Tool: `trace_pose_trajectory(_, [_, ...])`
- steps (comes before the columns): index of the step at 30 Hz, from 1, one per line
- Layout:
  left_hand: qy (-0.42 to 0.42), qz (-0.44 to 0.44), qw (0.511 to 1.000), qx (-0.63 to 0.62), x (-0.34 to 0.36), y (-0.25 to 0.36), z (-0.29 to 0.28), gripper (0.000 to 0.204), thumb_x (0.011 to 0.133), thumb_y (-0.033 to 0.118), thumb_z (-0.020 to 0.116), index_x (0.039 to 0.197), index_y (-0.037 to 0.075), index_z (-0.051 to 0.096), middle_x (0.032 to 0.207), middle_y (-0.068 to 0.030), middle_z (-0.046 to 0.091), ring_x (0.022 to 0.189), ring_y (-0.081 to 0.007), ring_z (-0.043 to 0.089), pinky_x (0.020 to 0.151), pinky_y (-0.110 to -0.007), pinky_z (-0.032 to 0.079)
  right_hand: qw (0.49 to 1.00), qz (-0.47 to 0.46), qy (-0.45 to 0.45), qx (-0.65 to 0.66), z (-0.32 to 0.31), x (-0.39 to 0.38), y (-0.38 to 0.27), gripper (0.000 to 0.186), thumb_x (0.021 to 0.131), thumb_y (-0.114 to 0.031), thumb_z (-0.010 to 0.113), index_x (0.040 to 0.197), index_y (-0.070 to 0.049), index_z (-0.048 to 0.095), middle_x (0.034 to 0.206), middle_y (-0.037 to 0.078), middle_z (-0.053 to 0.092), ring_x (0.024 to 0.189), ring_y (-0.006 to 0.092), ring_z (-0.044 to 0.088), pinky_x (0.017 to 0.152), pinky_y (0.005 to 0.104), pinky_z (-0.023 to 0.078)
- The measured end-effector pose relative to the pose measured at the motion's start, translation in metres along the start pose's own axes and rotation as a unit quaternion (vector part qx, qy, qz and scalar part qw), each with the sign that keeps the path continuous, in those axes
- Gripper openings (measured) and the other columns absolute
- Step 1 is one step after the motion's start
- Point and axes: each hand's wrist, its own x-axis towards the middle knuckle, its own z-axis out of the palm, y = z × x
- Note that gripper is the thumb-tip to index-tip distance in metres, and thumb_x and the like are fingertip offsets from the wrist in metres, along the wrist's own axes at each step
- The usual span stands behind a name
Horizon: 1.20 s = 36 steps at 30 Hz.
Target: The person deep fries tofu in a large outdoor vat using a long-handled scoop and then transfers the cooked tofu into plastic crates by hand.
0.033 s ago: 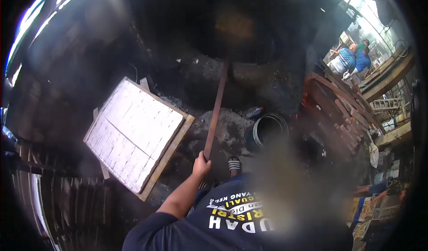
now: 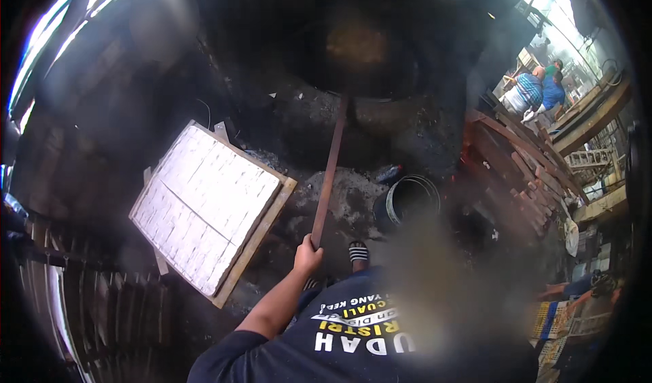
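My left hand (image 2: pixel 308 256) is closed around the near end of a long brown wooden stick (image 2: pixel 331 169). The stick slopes forward and up to the edge of a big, dark round pan (image 2: pixel 319 87), where its far end is lost in the dark. Brownish contents (image 2: pixel 356 45) show faintly inside the pan. To the left of the stick lies a white slab (image 2: pixel 207 210) scored into small blocks, on a wooden board (image 2: pixel 255 240). A grey smear over the lower right covers the place of my right arm, and no right hand is seen.
A dark bucket (image 2: pixel 412 199) with a pale rim stands right of my sandalled foot (image 2: pixel 358 252). Stacked wooden planks (image 2: pixel 530 172) fill the right side. Several people (image 2: pixel 540 91) sit far off at the upper right. Upright slats (image 2: pixel 102 308) line the lower left.
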Motion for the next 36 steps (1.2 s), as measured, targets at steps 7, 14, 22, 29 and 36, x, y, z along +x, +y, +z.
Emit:
trace_pose_trajectory(7, [-0.009, -0.053, 0.997, -0.058, -0.051, 0.094, -0.034, 0.047, 0.081, 0.013, 0.068, 0.122, -0.004, 0.054, 0.090, -0.0205, 0.070, 0.064, -0.0273, 0.072, 0.058, -0.040, 0.058, 0.928, 0.231, -0.080, 0.280, -0.104, 0.019, -0.134, 0.026, 0.099, -0.014, 0.056, 0.115, -0.002, 0.072, 0.101, 0.011, 0.075, 0.089, 0.0227, 0.069, 0.080, 0.0397, 0.055])
trace_pose_trajectory(14, [-0.054, -0.057, 0.988, -0.134, -0.009, 0.206, -0.036, 0.028, 0.080, 0.011, 0.068, 0.100, -0.005, 0.057, 0.071, -0.0126, 0.065, 0.052, -0.0218, 0.066, 0.047, -0.036, 0.052, 0.900, 0.101, 0.019, 0.424, -0.025, 0.070, -0.018, 0.024, 0.101, -0.013, 0.055, 0.113, -0.004, 0.073, 0.103, 0.008, 0.075, 0.097, 0.0206, 0.068, 0.089, 0.0360, 0.053])
trace_pose_trajectory(22, [-0.004, -0.081, 0.982, -0.169, 0.102, 0.222, 0.008, 0.019, 0.081, 0.011, 0.067, 0.095, -0.002, 0.061, 0.067, -0.0117, 0.065, 0.051, -0.0227, 0.065, 0.045, -0.037, 0.051, 0.956, 0.041, 0.028, 0.290, 0.002, 0.042, 0.068, 0.023, 0.098, -0.013, 0.057, 0.105, 0.000, 0.074, 0.100, 0.010, 0.076, 0.090, 0.0213, 0.069, 0.083, 0.0358, 0.053])
trace_pose_trajectory(29, [0.042, -0.040, 0.996, -0.073, 0.190, 0.180, 0.016, 0.029, 0.079, 0.015, 0.070, 0.101, -0.004, 0.066, 0.084, -0.0171, 0.072, 0.071, -0.0286, 0.073, 0.061, -0.041, 0.057, 0.947, 0.165, -0.022, 0.276, -0.053, 0.000, 0.036, 0.023, 0.097, -0.013, 0.058, 0.105, 0.000, 0.075, 0.097, 0.011, 0.076, 0.088, 0.0209, 0.068, 0.081, 0.0356, 0.053])
trace_pose_trajectory(36, [0.012, -0.016, 0.988, -0.153, 0.192, 0.146, 0.018, 0.034, 0.079, 0.012, 0.070, 0.109, -0.002, 0.063, 0.079, -0.0135, 0.070, 0.063, -0.0227, 0.069, 0.057, -0.038, 0.055, 0.944, 0.208, -0.012, 0.257, -0.080, -0.025, 0.020, 0.022, 0.096, -0.012, 0.058, 0.105, 0.000, 0.075, 0.097, 0.011, 0.075, 0.088, 0.0205, 0.068, 0.080, 0.0354, 0.054])
